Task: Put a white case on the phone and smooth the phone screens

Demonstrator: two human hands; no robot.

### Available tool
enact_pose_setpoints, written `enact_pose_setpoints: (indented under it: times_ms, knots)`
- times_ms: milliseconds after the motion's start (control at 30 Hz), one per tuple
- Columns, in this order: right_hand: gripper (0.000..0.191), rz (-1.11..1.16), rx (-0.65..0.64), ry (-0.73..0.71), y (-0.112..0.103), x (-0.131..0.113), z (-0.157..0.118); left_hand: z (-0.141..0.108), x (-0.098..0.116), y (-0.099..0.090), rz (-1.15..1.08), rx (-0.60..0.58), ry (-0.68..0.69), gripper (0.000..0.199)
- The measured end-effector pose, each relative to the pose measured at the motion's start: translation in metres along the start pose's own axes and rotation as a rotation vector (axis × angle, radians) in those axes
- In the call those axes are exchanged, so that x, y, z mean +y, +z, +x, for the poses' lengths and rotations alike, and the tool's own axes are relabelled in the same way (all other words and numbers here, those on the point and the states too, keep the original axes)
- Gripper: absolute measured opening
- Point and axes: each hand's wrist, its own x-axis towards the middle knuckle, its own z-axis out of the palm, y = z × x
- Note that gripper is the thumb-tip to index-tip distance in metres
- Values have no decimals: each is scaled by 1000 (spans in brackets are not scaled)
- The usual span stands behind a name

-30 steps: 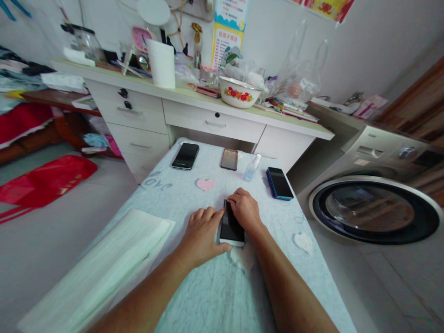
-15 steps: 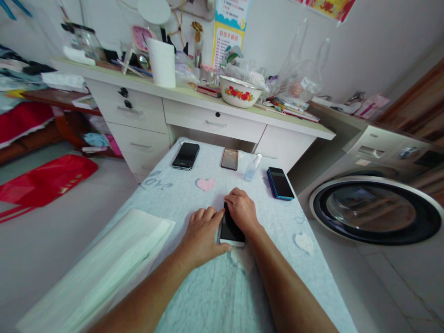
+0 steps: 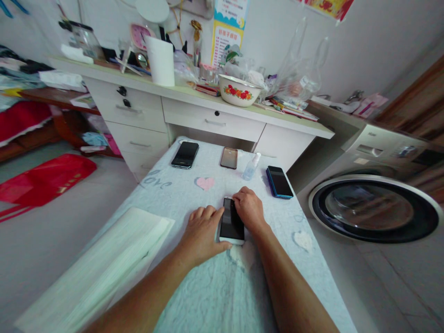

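A white-edged smartphone [image 3: 231, 224] lies face up on the cloth-covered table, its black screen mostly uncovered. My left hand [image 3: 203, 233] steadies it from the left, with a fingertip at the long edge and the thumb by the lower end. At the phone's upper right edge, my right hand [image 3: 249, 208] is closed with its fingers curled down; anything inside them is hidden. Beyond the hands lie a black phone [image 3: 185, 155], a clear brownish phone case [image 3: 229, 158] and a blue-edged phone [image 3: 279, 181]. A small clear spray bottle [image 3: 251, 167] stands between the case and that phone.
White folded paper sheets [image 3: 104, 263] lie along the table's left side. Behind stands a desk [image 3: 215, 124] bearing a paper roll [image 3: 160, 62] and a flowered bowl [image 3: 239, 90]. A washing machine [image 3: 374, 185] is at the right, a red bag [image 3: 48, 180] on the floor.
My right hand has shifted right across the phone's upper part to its right edge, uncovering more of the screen. My left hand has stayed almost in place.
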Motion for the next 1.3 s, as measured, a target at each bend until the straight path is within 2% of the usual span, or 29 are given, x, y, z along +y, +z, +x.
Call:
enact_pose_setpoints:
  times_ms: [267, 433, 967, 1300]
  knots:
    - [28, 11, -1, -80, 6, -16, 4, 0, 1, 0, 14, 30, 15, 81]
    - [28, 27, -5, -108, 8, -17, 4, -1, 1, 0, 14, 28, 10, 82]
    - [28, -18, -8, 20, -6, 15, -4, -1, 0, 3, 13, 19, 7, 83]
    - [27, -46, -8, 63, -10, 20, -8, -1, 0, 2, 12, 20, 8, 84]
